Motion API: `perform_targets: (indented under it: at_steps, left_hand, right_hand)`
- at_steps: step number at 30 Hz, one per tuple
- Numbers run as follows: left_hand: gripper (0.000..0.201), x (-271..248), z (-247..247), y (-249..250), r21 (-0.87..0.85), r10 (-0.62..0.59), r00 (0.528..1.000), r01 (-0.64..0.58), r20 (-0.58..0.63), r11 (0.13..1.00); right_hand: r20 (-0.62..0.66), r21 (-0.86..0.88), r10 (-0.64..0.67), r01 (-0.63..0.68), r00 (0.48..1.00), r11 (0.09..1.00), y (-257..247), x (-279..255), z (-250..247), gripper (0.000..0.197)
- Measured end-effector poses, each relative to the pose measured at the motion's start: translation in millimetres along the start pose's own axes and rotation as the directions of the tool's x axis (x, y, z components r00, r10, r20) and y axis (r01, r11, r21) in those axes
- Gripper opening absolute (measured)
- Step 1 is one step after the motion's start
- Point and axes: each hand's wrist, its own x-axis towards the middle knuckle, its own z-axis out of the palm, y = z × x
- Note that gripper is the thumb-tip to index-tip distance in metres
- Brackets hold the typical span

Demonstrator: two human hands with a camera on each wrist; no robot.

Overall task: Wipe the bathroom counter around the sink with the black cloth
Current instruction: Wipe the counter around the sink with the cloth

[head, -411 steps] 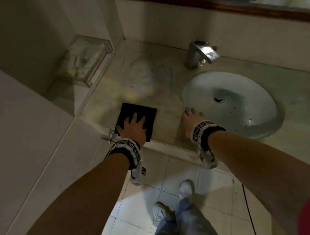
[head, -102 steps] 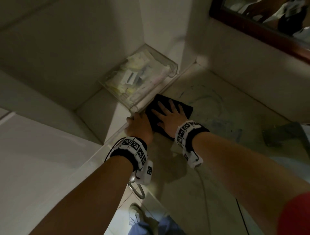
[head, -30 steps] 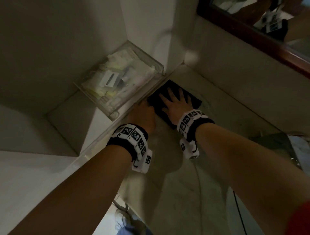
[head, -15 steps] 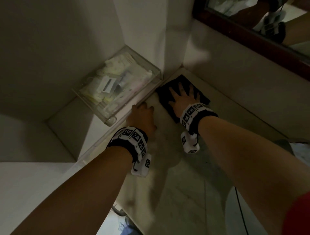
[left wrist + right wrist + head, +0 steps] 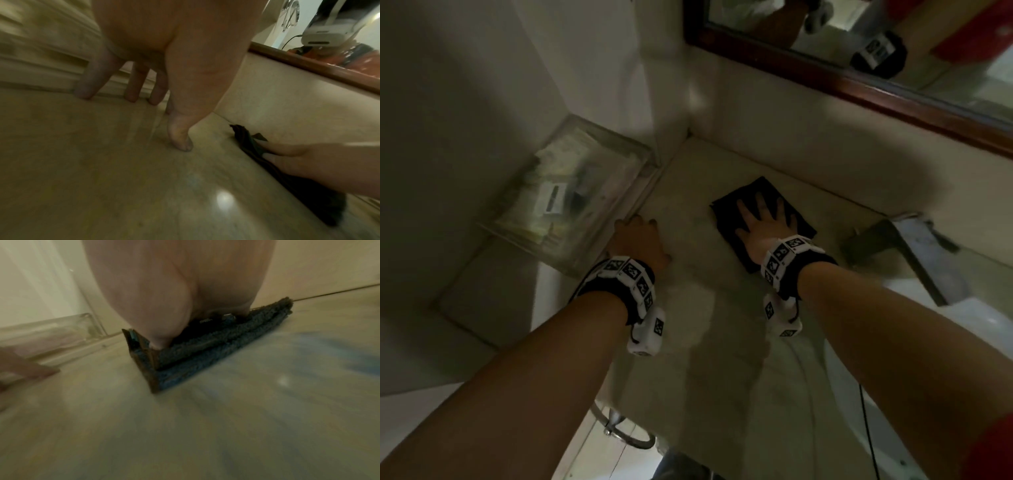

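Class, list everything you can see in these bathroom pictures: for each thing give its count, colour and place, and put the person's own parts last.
black cloth: one, black, folded flat on the counter near the back wall
counter: one, pale stone
clear tray: one, transparent, holds pale packets, on a ledge left of the counter
faucet: one, metallic, at the right
mirror: one, dark wood frame, above the back wall
left hand: fingertips rest on the counter's left edge
right hand: fingers spread, presses the cloth

We note a pale stone counter (image 5: pixel 709 346). Directly on it: folded black cloth (image 5: pixel 729 209) near the back wall, faucet (image 5: pixel 907 253) at right, clear tray (image 5: pixel 571 205) on the adjoining left ledge.
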Motion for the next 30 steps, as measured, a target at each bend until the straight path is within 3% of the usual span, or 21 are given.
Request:
perform_targets:
  at_steps: [5,10,22,30]
  left_hand:
    - [0.073,-5.0,-3.0,-2.5,0.003,0.042,0.999,-0.042,-0.008,0.999]
    - [0.076,-5.2,-3.2,-2.0,-0.035,0.021,1.000,-0.021,-0.007,0.999]
    - [0.068,2.9,-1.9,1.8,-0.067,-0.002,1.000,0.002,-0.007,0.998]
    - [0.070,9.4,0.3,1.9,-0.060,-0.036,0.999,0.035,-0.007,0.998]
  right_hand:
    - [0.049,0.033,0.065,-0.067,0.997,0.997,15.9,-43.0,18.4,0.062]
    - [0.099,0.036,0.088,-0.092,0.991,0.995,19.1,-60.1,23.9,0.063]
    - [0.063,-0.001,0.038,-0.038,0.997,0.999,13.5,-4.5,-4.1,0.061]
    - [0.028,-0.095,-0.094,0.096,0.995,0.991,-16.5,46.5,-28.6,0.060]
